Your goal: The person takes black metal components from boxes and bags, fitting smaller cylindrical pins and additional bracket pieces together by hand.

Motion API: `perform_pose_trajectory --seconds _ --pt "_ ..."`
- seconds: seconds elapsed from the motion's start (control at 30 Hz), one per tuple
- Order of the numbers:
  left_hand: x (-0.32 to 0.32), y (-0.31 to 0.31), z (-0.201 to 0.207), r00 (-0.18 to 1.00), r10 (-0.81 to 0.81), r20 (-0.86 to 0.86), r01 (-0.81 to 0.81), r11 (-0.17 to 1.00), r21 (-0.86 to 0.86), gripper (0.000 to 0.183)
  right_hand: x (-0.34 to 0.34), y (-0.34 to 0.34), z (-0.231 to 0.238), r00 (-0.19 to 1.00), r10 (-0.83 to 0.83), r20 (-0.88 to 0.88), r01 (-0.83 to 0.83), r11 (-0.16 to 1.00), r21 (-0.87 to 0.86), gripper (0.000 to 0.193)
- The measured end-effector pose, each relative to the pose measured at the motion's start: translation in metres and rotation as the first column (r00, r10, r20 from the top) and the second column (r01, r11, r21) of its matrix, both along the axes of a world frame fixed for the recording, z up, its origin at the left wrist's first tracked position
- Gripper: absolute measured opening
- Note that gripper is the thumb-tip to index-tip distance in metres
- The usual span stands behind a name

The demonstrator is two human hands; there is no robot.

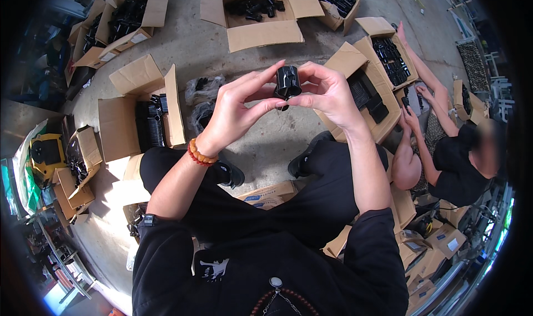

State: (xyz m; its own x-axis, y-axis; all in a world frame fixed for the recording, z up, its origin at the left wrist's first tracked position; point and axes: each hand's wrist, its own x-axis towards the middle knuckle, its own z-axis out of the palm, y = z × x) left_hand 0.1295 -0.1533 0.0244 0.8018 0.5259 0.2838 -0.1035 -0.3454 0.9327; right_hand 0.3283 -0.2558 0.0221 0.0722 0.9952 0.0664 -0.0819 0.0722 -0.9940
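Observation:
Between my hands, above my knees, is a glossy black cylindrical part [288, 82] with a small dark piece sticking out at its lower end. My left hand [237, 100] grips it from the left, thumb low and fingers along the side and top. From the right, my right hand [328, 98] pinches it, its thumb at the lower end and its fingers curled behind. The fingers partly hide the sides of the part. An orange bead bracelet [199, 152] circles my left wrist.
An open carton [119, 124] of black parts stands left of my knees; another carton [266, 36] lies ahead. At right, a carton [388, 113] of black pieces stands near my forearm. Beyond it a person [461, 163] sits handling a black part. More cartons [438, 241] stand lower right.

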Motion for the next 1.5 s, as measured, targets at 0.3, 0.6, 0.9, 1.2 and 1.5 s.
perform_pose_trajectory --seconds 0.3,0.6,0.9,1.2,1.5 --pt "0.001 -0.002 -0.001 0.999 -0.035 0.004 0.035 0.997 -0.062 0.067 0.000 0.000 0.003 1.000 -0.015 -0.003 0.015 1.000 -0.024 0.033" --pt "0.000 0.002 0.001 0.999 -0.042 -0.014 0.041 0.997 -0.065 0.069 -0.003 -0.003 0.005 0.999 -0.042 -0.019 0.041 0.998 -0.036 0.034" --pt "0.001 0.001 -0.004 0.999 -0.025 0.021 0.027 0.993 -0.112 0.069 -0.003 -0.001 0.005 0.999 -0.034 0.000 0.034 0.999 -0.028 0.032" --pt "0.003 0.001 0.000 0.999 -0.039 0.011 0.040 0.994 -0.104 0.069 -0.001 -0.002 0.004 0.999 -0.029 -0.026 0.028 0.999 -0.028 0.032" --pt "-0.003 0.010 -0.006 0.998 -0.044 0.048 0.052 0.985 -0.167 0.068 -0.008 0.006 0.003 0.994 -0.075 0.074 0.076 0.997 -0.005 0.034"
